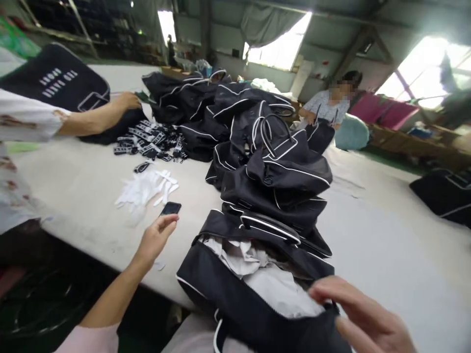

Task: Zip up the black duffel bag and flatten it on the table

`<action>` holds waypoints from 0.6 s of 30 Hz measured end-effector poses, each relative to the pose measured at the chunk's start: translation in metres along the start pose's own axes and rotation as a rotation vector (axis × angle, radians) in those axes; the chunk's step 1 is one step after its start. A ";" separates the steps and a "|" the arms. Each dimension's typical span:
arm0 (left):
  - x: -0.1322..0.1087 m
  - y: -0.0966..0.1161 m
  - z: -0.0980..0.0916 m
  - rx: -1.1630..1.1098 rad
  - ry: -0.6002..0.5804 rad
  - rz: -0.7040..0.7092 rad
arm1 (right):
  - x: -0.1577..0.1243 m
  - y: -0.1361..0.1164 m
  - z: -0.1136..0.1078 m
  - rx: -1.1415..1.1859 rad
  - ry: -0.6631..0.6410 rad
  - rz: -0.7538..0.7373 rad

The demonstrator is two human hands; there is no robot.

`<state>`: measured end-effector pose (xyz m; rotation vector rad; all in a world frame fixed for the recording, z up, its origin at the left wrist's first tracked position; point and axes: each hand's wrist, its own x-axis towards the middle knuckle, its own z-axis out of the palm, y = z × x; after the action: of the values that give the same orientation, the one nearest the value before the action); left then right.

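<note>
At bottom edge, right hand (pixel 362 314) cut off, blurred, over open bag (pixel 235 294)

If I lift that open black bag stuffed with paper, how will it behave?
The black bag would probably sag, since its fabric folds loosely. The white paper filling suggests it is light for its size. The stuffing may spill, as the opening by the right hand gapes.

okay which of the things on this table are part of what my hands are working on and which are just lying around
In hand:
- open black bag with white paper stuffing, right hand at its edge
- left hand near the phone

Lying about:
- pile of black bags
- white gloves
- black straps
- co-worker's arm
</note>
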<state>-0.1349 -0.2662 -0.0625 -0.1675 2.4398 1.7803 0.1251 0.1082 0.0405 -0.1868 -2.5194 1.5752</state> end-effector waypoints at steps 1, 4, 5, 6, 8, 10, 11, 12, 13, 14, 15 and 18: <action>-0.004 -0.024 0.005 -0.013 -0.022 -0.049 | 0.023 -0.024 0.018 -0.079 -0.203 -0.039; -0.026 -0.076 0.024 -0.102 -0.098 -0.130 | 0.080 -0.064 0.089 -0.206 -0.550 -0.010; -0.035 -0.086 0.029 -0.128 -0.122 -0.142 | 0.094 -0.066 0.113 -0.230 -0.584 0.009; -0.043 -0.093 0.032 -0.146 -0.136 -0.150 | 0.106 -0.064 0.134 -0.254 -0.596 0.020; -0.056 -0.098 0.032 -0.166 -0.139 -0.154 | 0.121 -0.052 0.164 -0.309 -0.583 0.043; -0.062 -0.100 0.026 -0.145 -0.137 -0.124 | 0.131 -0.039 0.181 -0.330 -0.559 0.083; -0.062 -0.101 0.021 -0.123 -0.145 -0.100 | 0.134 -0.034 0.186 -0.317 -0.547 0.111; -0.060 -0.102 0.016 -0.099 -0.158 -0.076 | 0.137 -0.031 0.189 -0.289 -0.537 0.139; -0.057 -0.104 0.011 -0.078 -0.172 -0.054 | 0.138 -0.030 0.191 -0.252 -0.533 0.166; -0.054 -0.107 0.006 -0.062 -0.180 -0.041 | 0.139 -0.031 0.190 -0.211 -0.540 0.193; -0.050 -0.108 0.002 -0.056 -0.183 -0.038 | 0.138 -0.034 0.187 -0.171 -0.558 0.228; -0.044 -0.101 -0.007 -0.072 -0.172 -0.024 | 0.126 -0.047 0.158 -0.087 -0.622 0.333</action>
<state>-0.0758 -0.3027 -0.1485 -0.0473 2.2489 1.7933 -0.0314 -0.0268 0.0245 -0.1500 -3.1676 1.8773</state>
